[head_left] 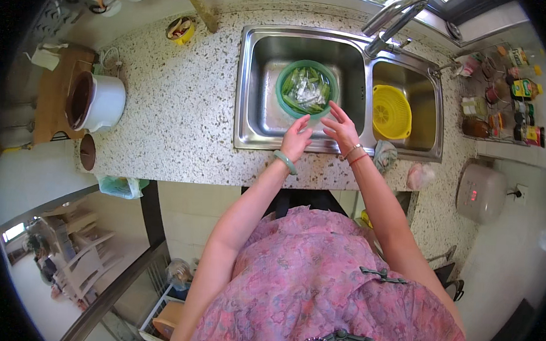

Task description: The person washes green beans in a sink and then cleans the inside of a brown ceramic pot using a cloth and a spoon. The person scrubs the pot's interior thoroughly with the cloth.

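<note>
A: Nearest of all to us is that pink floral top (318, 259). Where's the food?

B: In the green bowl (280, 89), down in the left basin (260, 111) of the steel sink. Green vegetables (296, 105), longish pieces, with a bright glare over their middle.

A: And the hands?

B: Both are at the bowl's near side, empty. The left hand (295, 142) has its thumb and fingers parted, gripping nothing. The right hand (343, 130) reaches a little further, fingers spread. Whether a fingertip actually brushes the rim, I can't tell from here.

A: How would you handle that well?

B: I'd come in low from both sides, so the bowl stays level. Loose, cupped fingers should beat hard pinching, I think; those pieces could bruise or spill over the edge. And I'd mind the green bangle (285, 162) on the left wrist, which could knock the rim.

A: What's around it?

B: A yellow colander (391, 112) in the right basin, the tap (378, 46) at the back between the two, a crumpled cloth (385, 155) by the front edge. Further off, a white pot (110, 103) on the left and racked bottles (524, 90) on the right.
</note>
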A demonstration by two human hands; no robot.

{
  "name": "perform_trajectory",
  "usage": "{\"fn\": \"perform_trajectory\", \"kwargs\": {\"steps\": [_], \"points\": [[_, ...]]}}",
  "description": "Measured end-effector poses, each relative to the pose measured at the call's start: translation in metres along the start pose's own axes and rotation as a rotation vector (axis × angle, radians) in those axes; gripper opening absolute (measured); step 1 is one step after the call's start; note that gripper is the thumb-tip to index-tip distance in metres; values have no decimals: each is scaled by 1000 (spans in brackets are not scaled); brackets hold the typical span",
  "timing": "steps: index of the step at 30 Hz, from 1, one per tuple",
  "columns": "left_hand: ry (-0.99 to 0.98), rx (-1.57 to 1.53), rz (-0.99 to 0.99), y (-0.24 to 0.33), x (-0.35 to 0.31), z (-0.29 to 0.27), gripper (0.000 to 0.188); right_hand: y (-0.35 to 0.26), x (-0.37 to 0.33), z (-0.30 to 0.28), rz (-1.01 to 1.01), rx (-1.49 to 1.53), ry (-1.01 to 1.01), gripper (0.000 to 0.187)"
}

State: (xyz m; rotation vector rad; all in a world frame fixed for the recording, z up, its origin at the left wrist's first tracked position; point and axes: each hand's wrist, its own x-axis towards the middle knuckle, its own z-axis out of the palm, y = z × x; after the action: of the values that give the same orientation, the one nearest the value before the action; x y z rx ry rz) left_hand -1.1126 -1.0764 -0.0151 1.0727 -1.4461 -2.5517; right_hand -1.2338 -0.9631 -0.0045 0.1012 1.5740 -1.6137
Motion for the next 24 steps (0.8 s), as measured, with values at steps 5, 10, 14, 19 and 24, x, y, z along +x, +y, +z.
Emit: {"fn": "perform_trajectory", "kwargs": {"steps": [5,10,14,19,24], "points": [[101,5,-94,13,35,-4,51,35,105,-7,-234,-596,-40,75],[182,203,-28,-25,114,-21,48,48,155,0,-268,-878,56,82],[263,550,98,-18,163,-15,51,51,177,-6,-399,-1121,142,83],[324,822,86,-27,214,-26,54,37,182,25,-275,-1642,24,89],[338,962,-59,-43,237,-26,59,55,198,25,-390,-1638,20,91]]}}
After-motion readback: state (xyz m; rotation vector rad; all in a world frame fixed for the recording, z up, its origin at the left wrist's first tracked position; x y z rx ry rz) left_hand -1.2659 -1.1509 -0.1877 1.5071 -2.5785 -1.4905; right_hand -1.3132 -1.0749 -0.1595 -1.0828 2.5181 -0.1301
